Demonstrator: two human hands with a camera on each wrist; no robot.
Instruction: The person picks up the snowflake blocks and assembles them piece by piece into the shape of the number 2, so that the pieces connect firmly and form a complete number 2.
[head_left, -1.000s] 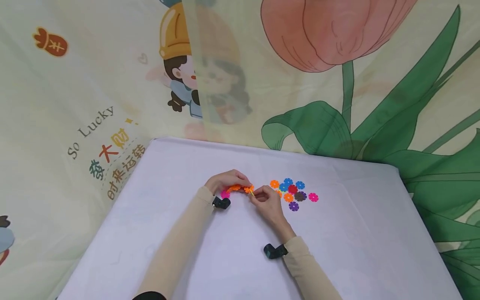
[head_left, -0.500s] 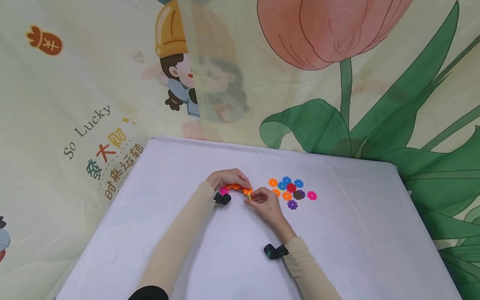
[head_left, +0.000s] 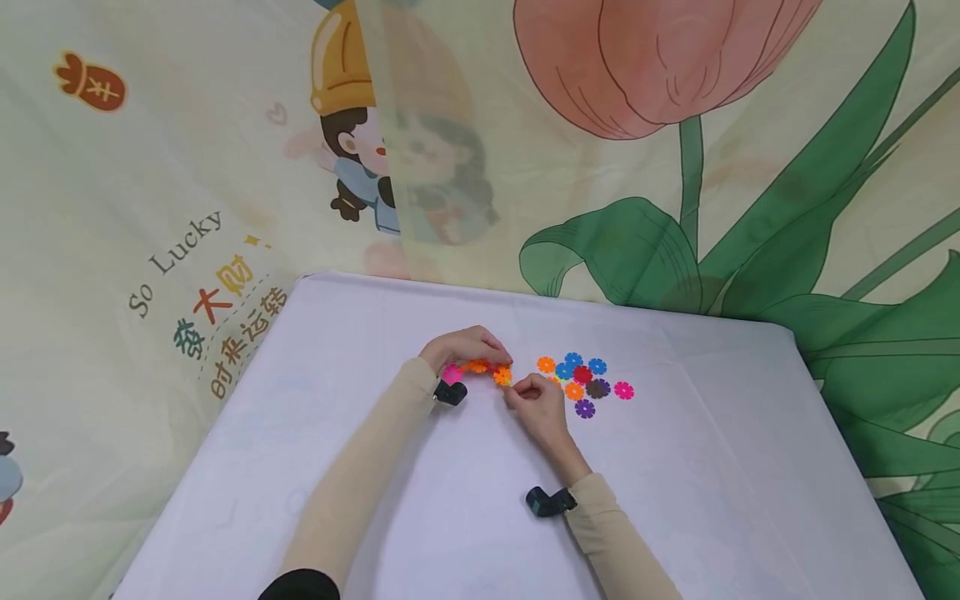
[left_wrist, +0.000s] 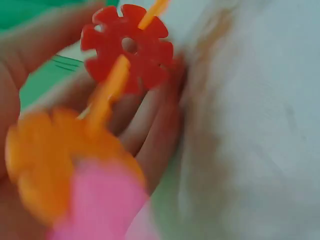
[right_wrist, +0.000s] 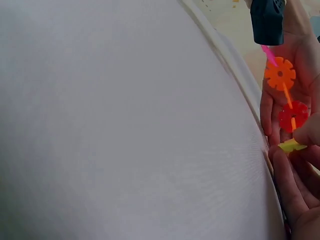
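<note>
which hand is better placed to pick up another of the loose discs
Probably the right hand: it is nearer the loose discs, though it pinches a yellow disc. The left hand is farther off and holds the linked discs.

White table [head_left: 450, 517] — colourful notched discs [head_left: 582, 375] lie clustered.

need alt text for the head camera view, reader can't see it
A person's left hand and right hand hold a chain of colourful interlocked notched discs over a white-covered table. More discs in orange, blue, red, purple, brown and pink lie clustered just right of the hands. A tulip and cartoon print backdrop hangs behind.
</note>
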